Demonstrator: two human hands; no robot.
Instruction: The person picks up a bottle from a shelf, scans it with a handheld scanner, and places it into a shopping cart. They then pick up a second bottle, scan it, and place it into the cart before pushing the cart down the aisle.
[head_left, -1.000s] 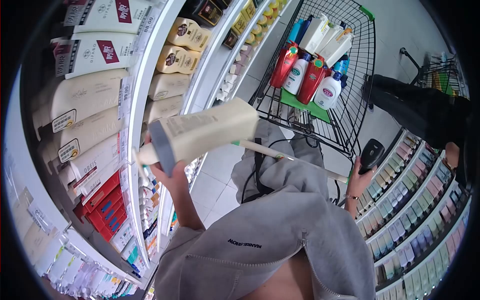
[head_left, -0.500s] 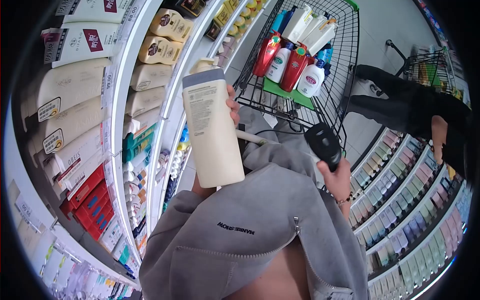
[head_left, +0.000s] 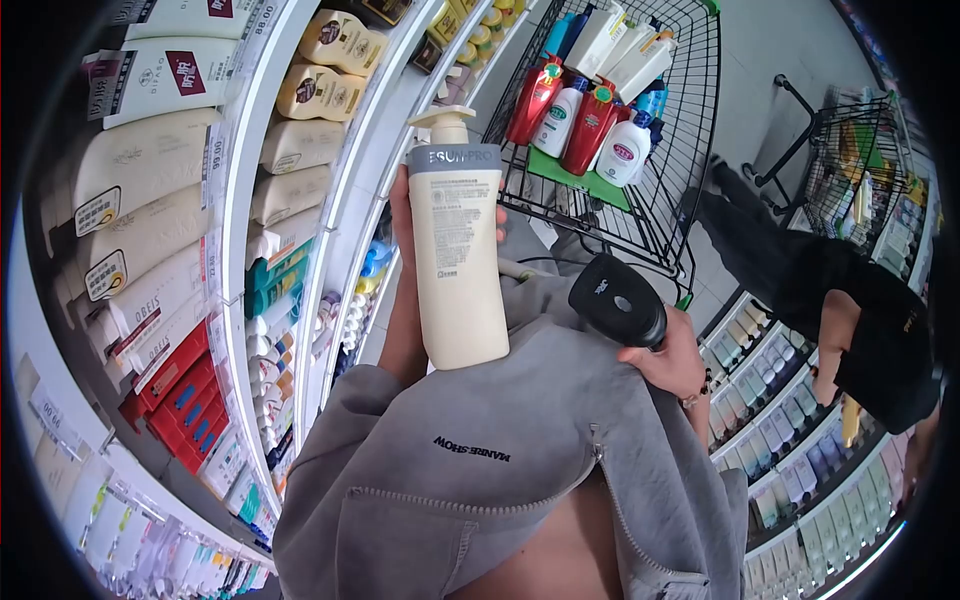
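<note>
A cream pump bottle with a grey collar is held nearly upright in front of my chest, its printed back label facing me. My left hand is wrapped round it from behind, with fingertips showing at its right edge. On the other side, my right hand grips a black barcode scanner, whose head points up and left toward the bottle. A cable runs behind the scanner. The two hands are apart, and the scanner does not touch the bottle.
A black wire shopping cart ahead holds red bottles, white bottles and boxes. Shelves of cream bottles line the left. At right, a person in black stands by stocked shelves and another cart.
The bottle has shifted right and turned more upright, so its collar lettering shows. My right hand has drawn the scanner left and slightly lower. The other person has moved downward in view.
</note>
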